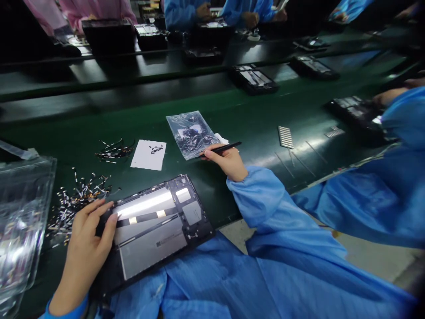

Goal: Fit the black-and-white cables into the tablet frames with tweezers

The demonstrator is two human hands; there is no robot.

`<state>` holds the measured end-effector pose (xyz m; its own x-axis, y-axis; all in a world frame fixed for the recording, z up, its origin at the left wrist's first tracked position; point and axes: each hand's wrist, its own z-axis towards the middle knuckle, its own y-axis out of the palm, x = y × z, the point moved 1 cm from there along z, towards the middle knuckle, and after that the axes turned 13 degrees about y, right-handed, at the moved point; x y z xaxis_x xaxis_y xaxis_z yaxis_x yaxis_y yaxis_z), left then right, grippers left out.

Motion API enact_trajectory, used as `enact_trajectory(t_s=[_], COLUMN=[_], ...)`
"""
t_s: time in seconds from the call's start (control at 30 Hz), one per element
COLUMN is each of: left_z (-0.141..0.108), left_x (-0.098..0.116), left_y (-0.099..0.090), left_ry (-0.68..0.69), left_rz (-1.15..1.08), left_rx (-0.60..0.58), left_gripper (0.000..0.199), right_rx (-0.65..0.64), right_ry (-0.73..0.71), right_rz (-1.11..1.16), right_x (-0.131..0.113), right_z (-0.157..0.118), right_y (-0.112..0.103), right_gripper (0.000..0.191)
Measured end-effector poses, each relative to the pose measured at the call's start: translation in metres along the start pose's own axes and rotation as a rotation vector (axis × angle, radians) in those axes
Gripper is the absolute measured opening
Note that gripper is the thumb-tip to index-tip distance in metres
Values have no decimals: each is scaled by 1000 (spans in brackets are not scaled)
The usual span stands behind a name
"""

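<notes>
I'm at a factory assembly line for electronics. The long green bench (262, 122) tells me so, with an opened tablet (151, 248) before me and more opened devices (255, 79) spaced further along. Loose little cables (78, 199) lie heaped near clear plastic trays (25, 230). Across from me, workers stand in pink smocks (96, 9) and blue smocks (179, 13); my own sleeve (265, 195) is blue too.

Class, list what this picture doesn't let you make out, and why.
Head view:
Print on the grey panel of the device: too small.
Part of the device's edge: covered by the left hand.
Contents of the clear bag: obscured by creases, glare.
Clear tray: cut off by the left edge.
Black pieces on white paper: too small to identify.
</notes>
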<state>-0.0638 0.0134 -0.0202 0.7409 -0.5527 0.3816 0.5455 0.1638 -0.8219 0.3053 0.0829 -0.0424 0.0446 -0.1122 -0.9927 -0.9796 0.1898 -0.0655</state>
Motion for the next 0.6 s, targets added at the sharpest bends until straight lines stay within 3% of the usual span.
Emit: enact_trajectory(t_s=[0.1,0.2,0.3,0.43,0.6], left_z=[10,24,36,39,32], left_x=[17,38,54,64,63], left_y=[-5,-9,-8,-5,-4], left_ry=[-1,-11,-110,-250,-337], left_rz=[-62,-223,-441,-544,-563], left_rx=[36,-31,-69,15,65], left_gripper=[27,33,38,29,22], right_rx=[-217,-471,-655,-732,-719], right_ry=[72,146,193,255,400], right_rz=[147,247,293,311,312], right_x=[-16,-33,-48,-59,-58], right_z=[-17,-35,-47,-55,-57], right_y=[33,74,107,129,139], right_gripper=[33,30,29,32,37])
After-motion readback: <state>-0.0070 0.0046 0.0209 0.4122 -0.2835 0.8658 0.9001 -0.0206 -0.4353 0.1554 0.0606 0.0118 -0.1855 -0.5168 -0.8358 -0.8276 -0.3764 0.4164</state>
